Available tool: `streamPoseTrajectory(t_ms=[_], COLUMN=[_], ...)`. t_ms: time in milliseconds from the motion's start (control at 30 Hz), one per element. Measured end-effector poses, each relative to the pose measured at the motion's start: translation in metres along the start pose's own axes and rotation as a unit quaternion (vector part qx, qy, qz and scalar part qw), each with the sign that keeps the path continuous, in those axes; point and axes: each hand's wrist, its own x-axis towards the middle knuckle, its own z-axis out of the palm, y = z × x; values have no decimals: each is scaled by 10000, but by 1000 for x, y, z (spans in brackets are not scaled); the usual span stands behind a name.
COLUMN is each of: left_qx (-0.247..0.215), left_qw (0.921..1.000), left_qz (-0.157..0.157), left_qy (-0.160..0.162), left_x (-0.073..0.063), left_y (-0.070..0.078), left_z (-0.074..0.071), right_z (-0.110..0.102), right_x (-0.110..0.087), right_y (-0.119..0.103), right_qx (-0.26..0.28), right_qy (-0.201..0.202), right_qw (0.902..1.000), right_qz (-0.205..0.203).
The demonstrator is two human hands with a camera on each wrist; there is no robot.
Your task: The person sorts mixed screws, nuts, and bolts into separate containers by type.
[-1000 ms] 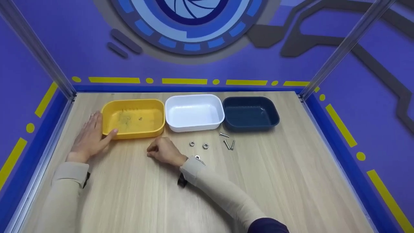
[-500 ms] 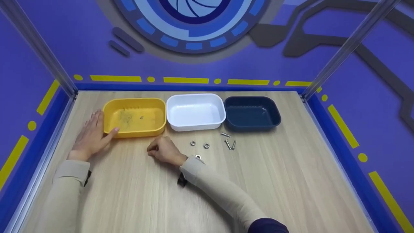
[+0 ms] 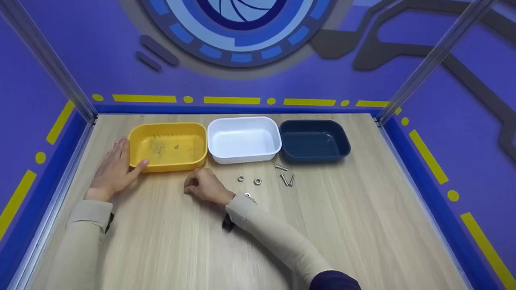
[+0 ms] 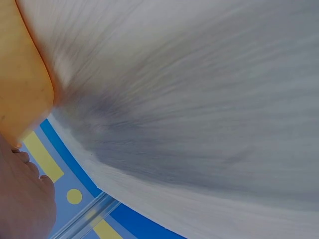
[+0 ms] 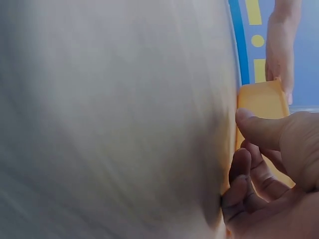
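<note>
My left hand (image 3: 114,171) lies along the left end of a yellow bin (image 3: 139,166), its fingers straight and its thumb reaching over the front corner. Just in front of that bin's right half, my right hand (image 3: 206,187) rests low at the table with its fingers loosely curled. In the right wrist view a gap shows between the right thumb (image 5: 256,130) and the fingers, with nothing visible in it. To the right of this hand lie two nuts, a smaller nut (image 3: 241,178) and a larger nut (image 3: 257,181). A third nut (image 3: 247,195) is partly hidden by the right cuff.
A white bin (image 3: 244,158) and a dark blue bin (image 3: 315,158) continue the row to the right of the yellow one. Three bolts (image 3: 284,179) lie in front of them. Purple walls (image 3: 250,86) enclose the wooden table (image 3: 342,225) at the back and sides.
The head view has shifted slightly. Both hands, the bins, the nuts and the bolts keep their places.
</note>
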Motion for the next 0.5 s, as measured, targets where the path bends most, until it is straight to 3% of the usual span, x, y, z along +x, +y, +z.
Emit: streamPoseTrajectory(t_ms=[500], left_qx=[76], left_qw=[10000], left_qz=[47], left_qy=[-44], left_x=[0], left_y=[1], left_z=[-2], right_z=[-22], right_x=[4], right_y=[-21], right_qx=[215], right_qy=[84], right_qw=[9997], right_qz=[-65])
